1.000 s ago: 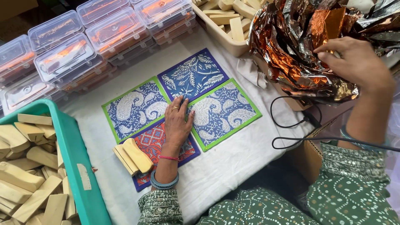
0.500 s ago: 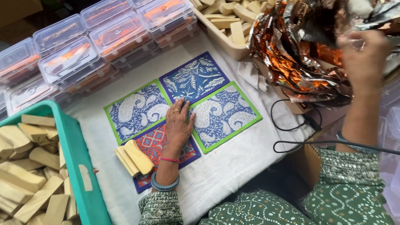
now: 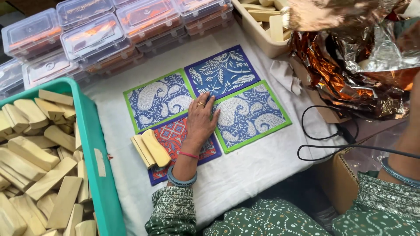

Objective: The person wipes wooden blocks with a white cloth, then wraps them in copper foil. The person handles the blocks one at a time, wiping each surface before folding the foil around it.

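My left hand (image 3: 200, 120) lies flat, palm down, fingers together and pointing away from me, pressing where four printed cloth cards meet on the white cloth (image 3: 262, 161); it grips nothing, only rests open on the red-patterned card (image 3: 175, 140), with fingertips reaching the edges of the blue ones. My right forearm (image 3: 404, 148) rises at the right edge, and the hand itself is out of view above the frame, so I cannot tell its grip. A second ago that right hand was visible on the crinkled copper and silver foil (image 3: 350, 65); since then it has lifted out of sight, while my left hand has stayed put on the cards. I count four cards: two green-bordered paisley ones (image 3: 155, 102) (image 3: 251, 116), one dark-bordered leaf one (image 3: 223, 72) and the red one. Three pale wooden blocks (image 3: 151, 148) lie stacked just left of my wrist. The teal bin (image 3: 98, 161) holds many more blocks, too many to count.
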